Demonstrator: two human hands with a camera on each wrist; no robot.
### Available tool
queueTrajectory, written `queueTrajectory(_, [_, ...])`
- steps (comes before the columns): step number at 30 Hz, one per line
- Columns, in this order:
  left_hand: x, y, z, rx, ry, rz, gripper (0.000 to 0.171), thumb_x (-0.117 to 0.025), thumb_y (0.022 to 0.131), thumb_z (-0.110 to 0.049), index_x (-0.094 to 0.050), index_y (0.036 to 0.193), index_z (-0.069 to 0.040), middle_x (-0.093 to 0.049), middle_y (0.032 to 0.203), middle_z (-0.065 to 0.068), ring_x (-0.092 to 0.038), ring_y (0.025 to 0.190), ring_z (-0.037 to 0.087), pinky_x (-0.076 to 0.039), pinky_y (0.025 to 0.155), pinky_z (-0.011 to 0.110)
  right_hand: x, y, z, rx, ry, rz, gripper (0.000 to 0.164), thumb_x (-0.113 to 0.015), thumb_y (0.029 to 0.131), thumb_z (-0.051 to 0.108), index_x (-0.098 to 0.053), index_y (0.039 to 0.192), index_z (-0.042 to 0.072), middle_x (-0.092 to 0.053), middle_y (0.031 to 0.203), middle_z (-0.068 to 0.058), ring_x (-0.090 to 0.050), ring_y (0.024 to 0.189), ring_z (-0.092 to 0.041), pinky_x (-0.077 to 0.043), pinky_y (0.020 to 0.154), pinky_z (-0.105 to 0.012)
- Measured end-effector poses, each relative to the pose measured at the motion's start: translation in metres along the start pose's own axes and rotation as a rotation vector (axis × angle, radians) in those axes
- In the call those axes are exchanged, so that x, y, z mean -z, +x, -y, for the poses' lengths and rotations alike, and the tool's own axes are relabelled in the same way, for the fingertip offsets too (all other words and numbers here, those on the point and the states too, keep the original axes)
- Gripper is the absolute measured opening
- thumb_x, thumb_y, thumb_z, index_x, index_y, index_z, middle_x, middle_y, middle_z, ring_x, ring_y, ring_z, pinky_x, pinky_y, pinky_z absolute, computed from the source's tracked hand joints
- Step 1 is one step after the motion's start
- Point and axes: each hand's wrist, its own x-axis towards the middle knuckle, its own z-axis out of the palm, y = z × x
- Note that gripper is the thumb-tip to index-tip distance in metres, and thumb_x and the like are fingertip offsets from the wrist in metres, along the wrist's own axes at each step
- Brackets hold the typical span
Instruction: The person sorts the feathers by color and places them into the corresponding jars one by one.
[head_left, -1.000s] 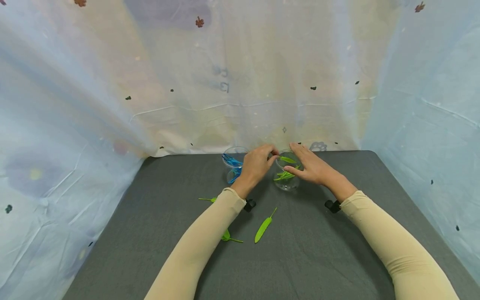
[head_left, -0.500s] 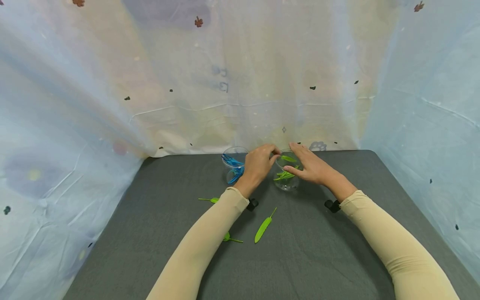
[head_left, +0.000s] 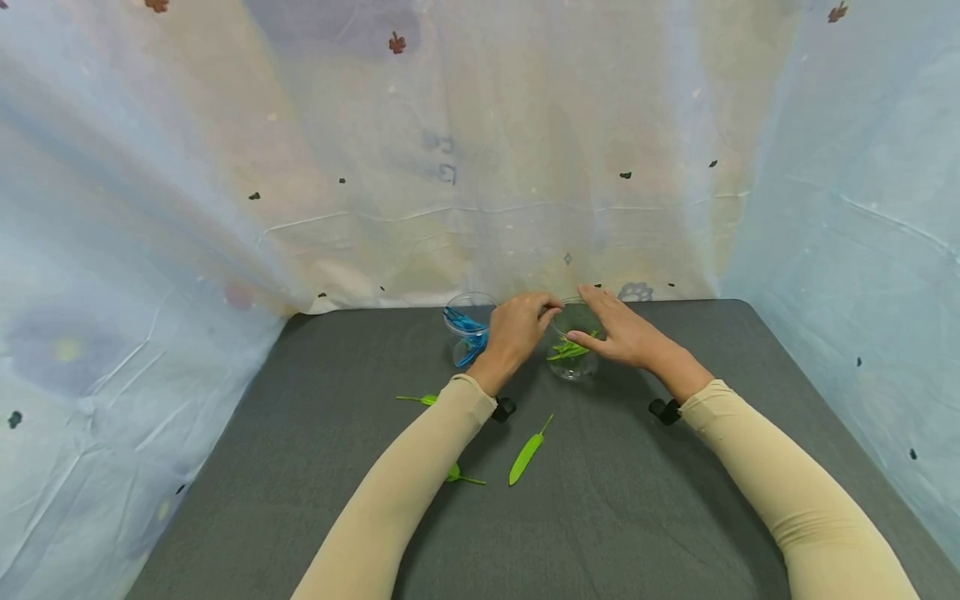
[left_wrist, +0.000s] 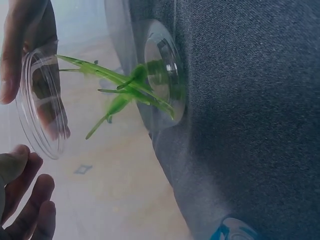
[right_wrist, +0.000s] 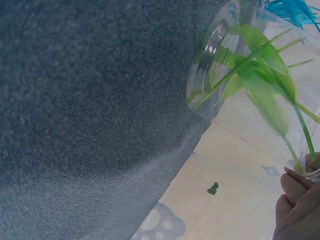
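Observation:
A clear plastic cup (head_left: 573,372) holding several green leaves with stems (head_left: 572,347) stands near the table's back edge. My right hand (head_left: 630,335) holds its top rim, thumb on the near side and fingers on the far side. At the rim's left side is my left hand (head_left: 517,329), fingers loosely bent. Nothing shows between its thumb and fingertips (left_wrist: 46,184) in the left wrist view. The leaves (right_wrist: 260,80) lie crossed and slanted inside the cup, some stems pointing up towards the rim.
Another clear cup with blue strands (head_left: 467,325) stands left of my left hand, partly behind it. Loose green leaves lie on the dark table (head_left: 637,517): one leaf (head_left: 527,458) in the middle, others partly hidden by my left sleeve (head_left: 405,475). A patterned curtain (head_left: 480,167) hangs behind.
The green leaf that was at the cup's mouth is no longer there; it has dropped in among the others. My left hand has shifted slightly right. My right hand has stayed put.

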Motion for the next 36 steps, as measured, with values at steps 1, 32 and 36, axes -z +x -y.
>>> queueTrajectory(1, [0.0, -0.001, 0.001, 0.003, -0.01, -0.003, 0.019, -0.072, 0.105, -0.036, -0.082, 0.117, -0.027, -0.08, 0.114, -0.009, -0.074, 0.084, 0.007, -0.058, 0.066, 0.023, 0.0, 0.0, 0.0, -0.002, 0.002, 0.001, 0.097, -0.058, 0.108, 0.06, -0.009, 0.174, 0.009, -0.011, 0.178, -0.022, -0.004, 0.164, -0.048, -0.008, 0.13, -0.068])
queueTrajectory(32, [0.028, -0.047, 0.016, 0.061, -0.292, 0.144, 0.011, -0.072, 0.106, -0.023, -0.076, 0.116, -0.017, -0.076, 0.106, -0.002, -0.068, 0.084, 0.012, -0.057, 0.071, 0.027, -0.001, 0.0, 0.002, -0.011, -0.005, -0.016, 0.099, -0.058, 0.106, 0.063, -0.01, 0.174, 0.01, -0.011, 0.179, -0.019, -0.006, 0.163, -0.051, -0.01, 0.13, -0.069])
queueTrajectory(36, [0.031, -0.054, 0.017, 0.05, -0.316, 0.207, 0.009, -0.073, 0.106, -0.023, -0.077, 0.113, -0.019, -0.075, 0.104, -0.003, -0.068, 0.084, 0.011, -0.057, 0.072, 0.027, -0.001, -0.001, 0.003, -0.014, -0.002, -0.021, 0.099, -0.058, 0.106, 0.063, -0.01, 0.174, 0.01, -0.012, 0.179, -0.019, -0.006, 0.163, -0.051, -0.011, 0.129, -0.069])
